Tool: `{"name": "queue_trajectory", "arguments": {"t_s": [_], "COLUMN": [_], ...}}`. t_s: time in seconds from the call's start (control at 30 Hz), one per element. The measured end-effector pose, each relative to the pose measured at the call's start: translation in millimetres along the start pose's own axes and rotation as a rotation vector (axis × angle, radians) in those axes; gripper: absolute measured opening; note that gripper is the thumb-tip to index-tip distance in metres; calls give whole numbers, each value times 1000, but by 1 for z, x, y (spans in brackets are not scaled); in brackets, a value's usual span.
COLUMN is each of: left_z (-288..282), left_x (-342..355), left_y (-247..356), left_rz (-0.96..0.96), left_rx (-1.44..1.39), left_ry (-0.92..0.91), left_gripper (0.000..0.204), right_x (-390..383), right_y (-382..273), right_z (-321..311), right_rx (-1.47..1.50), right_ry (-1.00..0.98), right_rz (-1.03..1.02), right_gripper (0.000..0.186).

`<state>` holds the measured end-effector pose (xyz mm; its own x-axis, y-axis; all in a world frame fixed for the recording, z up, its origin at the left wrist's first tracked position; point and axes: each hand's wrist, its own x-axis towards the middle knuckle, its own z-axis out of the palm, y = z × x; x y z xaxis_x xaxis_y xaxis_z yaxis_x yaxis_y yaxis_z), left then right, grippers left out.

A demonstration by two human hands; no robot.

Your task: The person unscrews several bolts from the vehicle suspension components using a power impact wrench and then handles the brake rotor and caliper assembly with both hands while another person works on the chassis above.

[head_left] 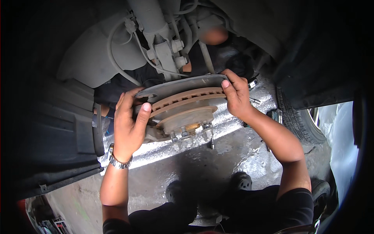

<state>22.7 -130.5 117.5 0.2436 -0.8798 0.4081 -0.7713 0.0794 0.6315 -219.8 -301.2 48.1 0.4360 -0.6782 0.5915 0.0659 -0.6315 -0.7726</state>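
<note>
A rusty brake disc [187, 97] with a hub [187, 118] and wheel studs [188, 138] hangs in the wheel arch. Behind the disc curves a grey dust shield [183, 82]. My left hand [128, 126] clasps the shield's left edge, thumb in front beside the disc rim and fingers partly hidden behind. At the upper right edge, my right hand [237, 95] is hooked over the shield, its thumb on the front face. A metal watch [119, 162] circles my left wrist. Above the shield, a bolted bracket [165, 54] joins the strut [150, 15].
Hoses and a cable [113, 50] run beside the strut. Another person [214, 36] is partly visible behind it. A black liner [58, 117] walls the left side. A tyre [300, 121] stands at right on the concrete floor [218, 163], near small tools. My shoes [242, 181] are below.
</note>
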Motion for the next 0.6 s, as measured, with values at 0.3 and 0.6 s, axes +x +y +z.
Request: {"name": "queue_trajectory", "arguments": {"t_s": [0.3,0.6], "left_z": [-2,0], "left_x": [0,1], "left_y": [3,0], "left_rz": [-10,5], "left_rx": [9,-3], "left_ry": [-7,-1], "left_gripper": [43,43], "right_x": [1,1], "right_y": [-2,2], "right_z": [-1,1], "right_rx": [-20,-21], "right_ry": [1,3], "right_rz": [-41,-47], "right_gripper": [27,24]}}
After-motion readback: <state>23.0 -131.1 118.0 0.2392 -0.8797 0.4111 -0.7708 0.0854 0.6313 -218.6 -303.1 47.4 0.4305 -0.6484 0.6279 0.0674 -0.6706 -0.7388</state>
